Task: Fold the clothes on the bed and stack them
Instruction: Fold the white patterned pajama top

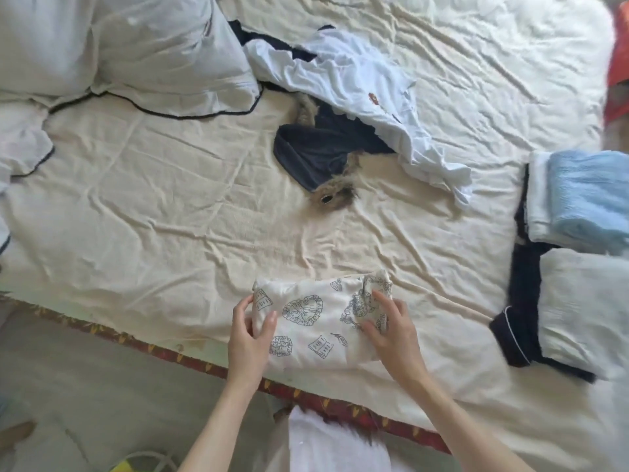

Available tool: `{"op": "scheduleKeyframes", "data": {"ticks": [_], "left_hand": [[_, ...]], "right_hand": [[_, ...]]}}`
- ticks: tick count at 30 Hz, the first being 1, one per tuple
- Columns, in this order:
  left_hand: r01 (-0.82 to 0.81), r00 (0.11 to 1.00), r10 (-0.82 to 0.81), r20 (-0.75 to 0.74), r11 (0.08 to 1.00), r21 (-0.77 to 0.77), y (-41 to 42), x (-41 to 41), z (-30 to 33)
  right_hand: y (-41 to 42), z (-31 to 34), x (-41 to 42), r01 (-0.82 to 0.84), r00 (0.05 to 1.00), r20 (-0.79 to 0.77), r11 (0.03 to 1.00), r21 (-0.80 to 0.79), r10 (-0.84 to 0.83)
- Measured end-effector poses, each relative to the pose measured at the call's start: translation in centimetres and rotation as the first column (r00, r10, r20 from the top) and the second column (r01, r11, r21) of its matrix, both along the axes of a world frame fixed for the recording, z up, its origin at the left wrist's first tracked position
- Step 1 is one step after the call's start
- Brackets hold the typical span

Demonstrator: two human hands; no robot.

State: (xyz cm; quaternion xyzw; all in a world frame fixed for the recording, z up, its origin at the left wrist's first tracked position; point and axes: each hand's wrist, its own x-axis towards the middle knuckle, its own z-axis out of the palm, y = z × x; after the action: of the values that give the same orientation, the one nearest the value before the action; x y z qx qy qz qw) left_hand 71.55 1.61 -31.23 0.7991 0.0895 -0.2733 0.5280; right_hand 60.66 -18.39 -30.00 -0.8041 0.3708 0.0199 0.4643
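Observation:
A folded cream garment with blue line drawings (316, 318) lies near the bed's front edge. My left hand (250, 338) grips its left end, thumb on top and fingers curled round the edge. My right hand (391, 327) holds its right end, fingers curled into the fabric. Farther back, a crumpled white garment (367, 93) lies over a dark blue fur-trimmed piece (316, 155). At the right, a folded light blue piece (592, 195) rests on a white one, beside another folded white piece (585, 308) stacked on a dark navy garment (520, 301).
The bed has a wrinkled cream sheet (153, 206). White pillows (136, 46) with dark piping fill the back left corner. A red patterned mattress border (204, 362) runs along the front edge, with floor below. Something red (619, 63) shows at the far right.

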Motion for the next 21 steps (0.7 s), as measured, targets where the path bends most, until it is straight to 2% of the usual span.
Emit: {"op": "scheduleKeyframes", "data": {"ticks": [6, 12, 16, 21], "left_hand": [[0.263, 0.965, -0.262, 0.035, 0.964, -0.033, -2.9, -3.4, 3.6], [0.460, 0.885, -0.464, -0.025, 0.882, -0.098, -7.2, -7.1, 5.9], [0.581, 0.797, -0.600, -0.063, 0.792, -0.187, -12.6, -8.8, 7.2], [0.669, 0.734, -0.679, 0.008, 0.721, -0.180, -22.9, -11.1, 7.8]], "right_hand": [[0.0, 4.5, -7.4, 0.211, 0.978, 0.036, 0.969, -0.131, -0.208], [-1.2, 6.4, -13.8, 0.406, 0.914, 0.053, 0.904, -0.132, -0.403], [-4.6, 7.1, -17.7, 0.509, 0.860, 0.047, 0.846, -0.159, -0.508], [-11.7, 7.6, -21.4, 0.591, 0.806, 0.068, 0.791, -0.158, -0.588]]}}
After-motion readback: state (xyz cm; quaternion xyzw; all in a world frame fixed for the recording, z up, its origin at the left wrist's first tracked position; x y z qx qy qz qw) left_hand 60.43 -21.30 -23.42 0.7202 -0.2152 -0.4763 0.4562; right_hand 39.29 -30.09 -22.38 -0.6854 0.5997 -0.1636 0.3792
